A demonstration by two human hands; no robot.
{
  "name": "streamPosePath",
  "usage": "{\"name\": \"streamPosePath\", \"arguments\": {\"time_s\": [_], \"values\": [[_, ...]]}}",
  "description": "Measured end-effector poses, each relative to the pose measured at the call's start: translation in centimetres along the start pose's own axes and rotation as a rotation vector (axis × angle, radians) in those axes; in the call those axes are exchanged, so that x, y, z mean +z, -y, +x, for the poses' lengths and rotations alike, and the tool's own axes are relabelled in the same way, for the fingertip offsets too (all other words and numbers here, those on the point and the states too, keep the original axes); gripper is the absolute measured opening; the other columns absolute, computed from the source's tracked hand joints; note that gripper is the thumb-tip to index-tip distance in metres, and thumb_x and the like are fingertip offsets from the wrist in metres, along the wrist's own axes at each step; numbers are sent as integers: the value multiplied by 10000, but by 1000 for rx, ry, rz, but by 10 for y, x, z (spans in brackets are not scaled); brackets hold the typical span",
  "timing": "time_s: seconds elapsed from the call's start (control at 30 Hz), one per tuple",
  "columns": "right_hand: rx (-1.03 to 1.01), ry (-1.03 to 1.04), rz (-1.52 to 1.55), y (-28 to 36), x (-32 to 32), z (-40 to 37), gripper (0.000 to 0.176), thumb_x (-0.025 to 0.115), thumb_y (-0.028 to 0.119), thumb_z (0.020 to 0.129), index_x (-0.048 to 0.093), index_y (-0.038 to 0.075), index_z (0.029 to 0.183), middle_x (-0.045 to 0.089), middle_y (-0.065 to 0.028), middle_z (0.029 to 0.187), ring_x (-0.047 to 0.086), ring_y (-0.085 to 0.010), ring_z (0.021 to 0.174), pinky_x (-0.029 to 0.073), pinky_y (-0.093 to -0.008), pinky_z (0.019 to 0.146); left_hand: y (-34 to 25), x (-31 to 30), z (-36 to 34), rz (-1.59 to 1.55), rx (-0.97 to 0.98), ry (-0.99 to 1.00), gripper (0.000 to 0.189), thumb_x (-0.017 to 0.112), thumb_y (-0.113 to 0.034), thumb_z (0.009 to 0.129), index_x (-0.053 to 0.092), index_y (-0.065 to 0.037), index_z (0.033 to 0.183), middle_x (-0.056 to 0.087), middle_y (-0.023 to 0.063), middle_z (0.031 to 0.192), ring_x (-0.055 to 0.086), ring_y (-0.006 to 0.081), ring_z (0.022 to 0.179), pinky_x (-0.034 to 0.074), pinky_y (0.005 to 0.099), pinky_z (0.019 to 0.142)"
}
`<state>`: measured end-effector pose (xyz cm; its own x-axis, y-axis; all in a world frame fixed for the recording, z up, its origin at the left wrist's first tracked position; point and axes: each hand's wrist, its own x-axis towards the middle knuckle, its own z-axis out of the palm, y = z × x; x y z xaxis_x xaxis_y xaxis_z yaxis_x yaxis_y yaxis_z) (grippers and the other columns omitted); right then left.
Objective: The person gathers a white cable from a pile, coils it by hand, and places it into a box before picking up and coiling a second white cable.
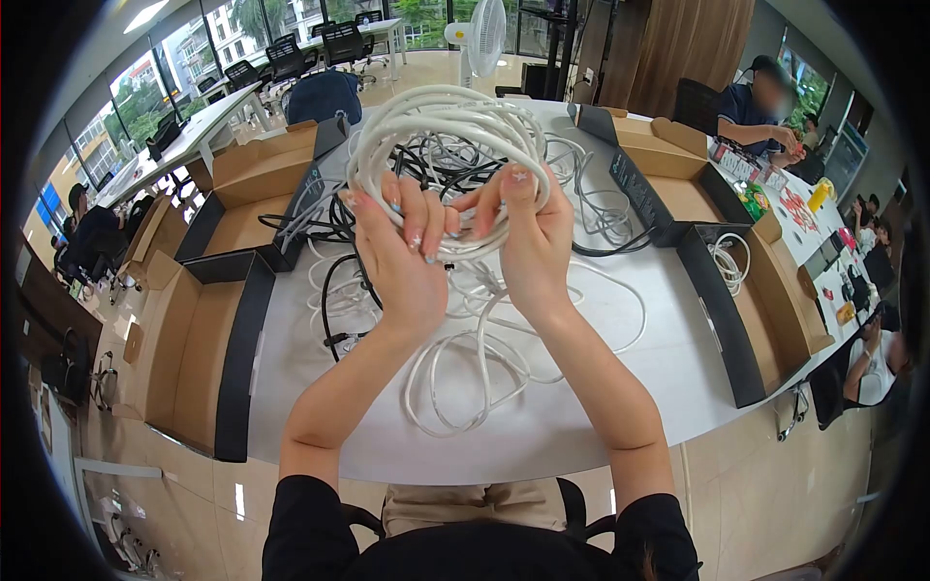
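A thick coil of white cable [441,108] is held up in front of me, above the table. My left hand [402,252] has its fingers wrapped round the coil's lower left side. On the lower right side my right hand [523,232] grips the same coil, thumb on top. Loose white cable [480,373] trails in loops on the tabletop below my wrists. Behind the coil lies a tangle of black cables [441,160] mixed with white ones, partly hidden by my hands. Grey cable [601,208] spreads to the right of it.
Open black cardboard boxes stand on both sides: a near left box [199,353], a far left box [257,198], a far right box [668,179] and a near right box [760,310]. A small white cable coil [728,263] rests in the near right one. People sit at the right.
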<state>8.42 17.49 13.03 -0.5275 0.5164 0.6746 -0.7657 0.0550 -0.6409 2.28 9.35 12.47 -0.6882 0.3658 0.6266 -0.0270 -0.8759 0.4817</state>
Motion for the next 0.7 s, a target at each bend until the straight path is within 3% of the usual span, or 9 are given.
{"name": "streamPosePath", "arguments": {"time_s": [0.1,0.2,0.3,0.4,0.5,0.53,0.63,0.7], "values": [[111,23,-4,2,6,0,304,465,315,912,475,11,931,556,-76,674,575,-145,692,448,-248,628,-2,-5,7,2,-33,-57,384,305,-473,926,332,-114,793,259,-29,556,246,77,481,295,247,552],[64,56,-63,-1,-1,2,344,527,286,878,463,8,1072,588,-89,822,571,-147,725,452,-257,655,4,3,4,4,-17,-131,394,308,-484,921,333,-116,780,256,-32,557,244,75,487,295,244,549],[167,51,31,0,3,3,368,646,172,797,468,6,1074,554,-32,871,539,-85,809,436,-222,633,-1,7,5,-18,-3,-183,397,312,-484,920,336,-119,767,247,-39,566,236,68,493,293,243,552],[103,235,-350,-13,-6,3,545,718,192,722,449,11,1159,552,-31,868,529,-69,757,423,-208,588,-13,-4,20,-22,116,-225,386,318,-469,924,338,-121,759,235,-42,573,223,60,493,290,237,549],[331,456,-298,-12,-1,-2,675,765,224,658,443,24,1217,546,-24,867,502,-55,702,402,-196,538,-24,-20,33,-66,175,-213,369,321,-449,931,341,-122,763,222,-43,575,208,59,497,289,229,547],[383,514,-182,-8,5,-2,578,742,78,663,482,15,1176,566,-50,901,528,-74,757,428,-182,601,-25,-16,32,-78,164,-242,363,322,-443,933,341,-123,762,219,-39,579,201,60,505,282,224,547],[476,574,-281,-1,5,-4,450,729,128,694,552,15,1092,561,-17,777,508,-53,660,401,-175,550,-20,-17,28,-66,134,-166,362,323,-446,932,337,-124,766,216,-39,582,203,63,514,286,221,560],[335,499,-188,-16,3,-8,379,704,201,734,587,7,1039,543,8,719,478,-43,621,378,-179,514,-19,-11,24,-50,112,-175,355,321,-445,932,337,-126,776,226,-34,592,214,69,525,305,233,581]]}}
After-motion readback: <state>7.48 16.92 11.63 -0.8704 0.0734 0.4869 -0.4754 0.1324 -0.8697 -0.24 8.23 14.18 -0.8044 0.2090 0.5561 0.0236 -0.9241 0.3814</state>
